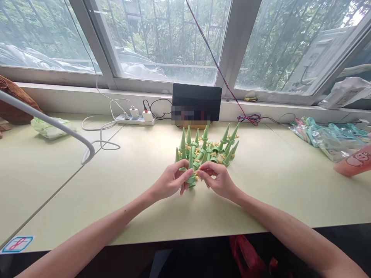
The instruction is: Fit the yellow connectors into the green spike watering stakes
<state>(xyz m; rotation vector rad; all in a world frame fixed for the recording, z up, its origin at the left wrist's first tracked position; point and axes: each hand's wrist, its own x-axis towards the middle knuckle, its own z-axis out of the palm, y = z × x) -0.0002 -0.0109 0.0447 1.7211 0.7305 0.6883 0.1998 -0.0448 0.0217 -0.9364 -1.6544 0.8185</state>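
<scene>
In the head view, my left hand [173, 178] is wrapped round a green cone-shaped spike [190, 164], which stands upright with its tip pointing up. My right hand [217, 178] pinches a small yellow piece [198, 170] at the right side of that spike. Just beyond both hands, several more green spikes [225, 138] with small yellow parts stand and lie in a cluster on the pale table [139, 227]. My fingers partly hide the held spike's lower part.
A dark tablet [197, 101] stands behind the cluster. A power strip [136, 120] with white cables is at the back left, near a green-white packet [53, 128]. Plastic-bagged items [327, 139] and a pink cup [354, 161] are on the right. A grey bar [49, 116] crosses the left.
</scene>
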